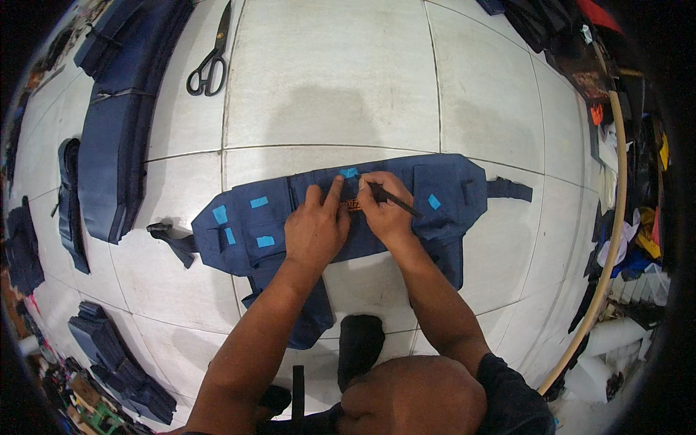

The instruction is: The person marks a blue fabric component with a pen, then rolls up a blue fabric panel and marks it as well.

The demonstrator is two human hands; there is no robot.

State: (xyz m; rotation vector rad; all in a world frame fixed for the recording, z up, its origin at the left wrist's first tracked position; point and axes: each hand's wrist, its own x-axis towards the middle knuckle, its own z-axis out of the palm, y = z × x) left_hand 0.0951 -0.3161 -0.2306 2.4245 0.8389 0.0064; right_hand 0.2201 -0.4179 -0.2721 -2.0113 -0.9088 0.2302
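I see the navy garment piece (362,210) spread flat at the centre of the white tiled floor (333,80), pale blue stickers (259,202) on it. My left hand (315,228) presses it, index finger out toward twelve o'clock. My right hand (384,206) has its grip pinched on a dark pencil (395,199), tip beside a small orange tag (351,205). Black scissors (209,61) lie at eleven o'clock, navy stacks (109,145) at nine.

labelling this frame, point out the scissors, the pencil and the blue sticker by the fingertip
scissors (210,61): head view, near the pivot
pencil (395,201): head view, mid shaft
blue sticker (349,172): head view, its centre
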